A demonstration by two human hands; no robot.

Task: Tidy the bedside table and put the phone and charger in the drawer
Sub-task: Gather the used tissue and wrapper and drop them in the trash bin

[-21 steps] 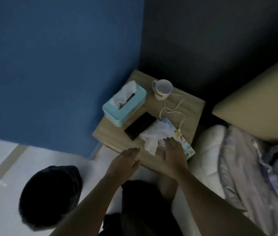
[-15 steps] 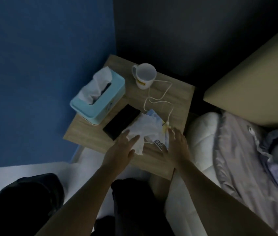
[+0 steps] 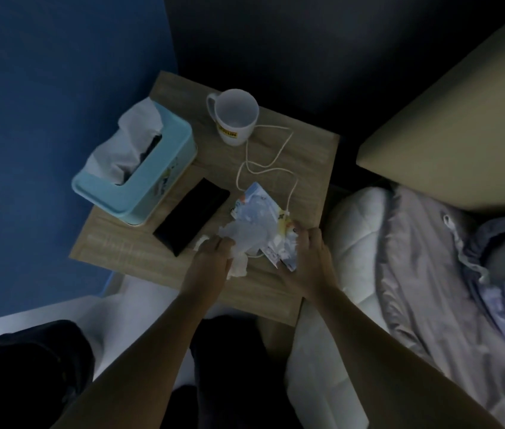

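On the wooden bedside table (image 3: 115, 255) a black phone (image 3: 192, 215) lies flat beside a light blue tissue box (image 3: 146, 178). A white charger cable (image 3: 268, 162) loops from behind the white mug (image 3: 235, 119) toward the table's near right. My left hand (image 3: 212, 264) is closed on a crumpled white tissue (image 3: 246, 235). My right hand (image 3: 305, 264) grips the edge of a colourful wrapper (image 3: 259, 205) lying under the tissue. No drawer front is visible.
A blue wall stands left of the table and a dark wall behind it. A bed with a white pillow (image 3: 353, 230) and grey bedding (image 3: 424, 274) lies to the right. My knees are just below the table's front edge.
Both hands have moved forward onto the tissue and wrapper and closed on them; the tissue is now bunched up. The view has shifted closer over the table.
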